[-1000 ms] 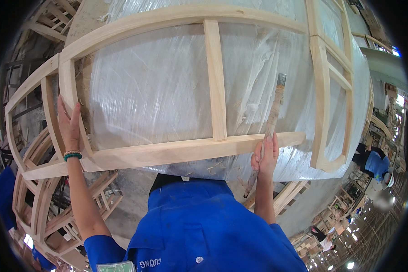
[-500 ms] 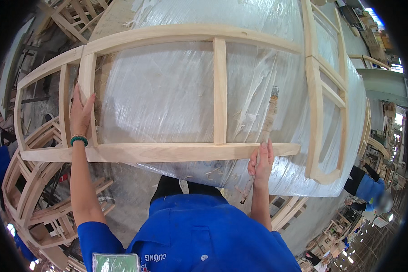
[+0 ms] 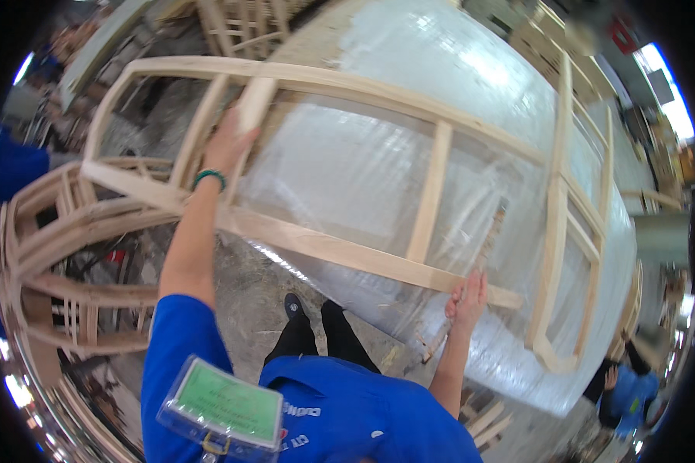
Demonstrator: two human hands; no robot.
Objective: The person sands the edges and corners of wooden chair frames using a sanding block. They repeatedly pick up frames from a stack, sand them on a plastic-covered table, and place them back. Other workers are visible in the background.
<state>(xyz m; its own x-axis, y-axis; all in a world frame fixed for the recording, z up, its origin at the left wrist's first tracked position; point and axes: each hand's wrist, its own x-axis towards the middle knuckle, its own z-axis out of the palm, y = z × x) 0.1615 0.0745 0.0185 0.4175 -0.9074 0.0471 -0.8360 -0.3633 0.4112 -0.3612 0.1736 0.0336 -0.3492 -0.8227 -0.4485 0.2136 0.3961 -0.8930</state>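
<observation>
A pale wooden frame [image 3: 330, 245], two long rails joined by several cross slats, lies across a plastic-wrapped table [image 3: 340, 162]. My left hand [image 3: 228, 147] is closed round the doubled cross slats toward the frame's left end. My right hand [image 3: 469, 301] is at the near rail, close to its right end, and grips a long thin stick-like tool [image 3: 489, 239]. The tool is crusted and brownish, with a grey tip pointing away over the plastic; its other end sticks out below my hand. Its exact kind is hard to make out.
A second wooden frame [image 3: 554, 231] lies on the table's right side. Curved wooden frames [image 3: 85, 224] are stacked at the left, and slatted pieces [image 3: 243, 23] stand beyond the table. At the far right is a person in blue [image 3: 633, 397]; another blue sleeve [image 3: 15, 170] shows at the left.
The view has turned, so the frame now slopes down to the right. Both hands keep their holds, on the frame and on the stick-like tool.
</observation>
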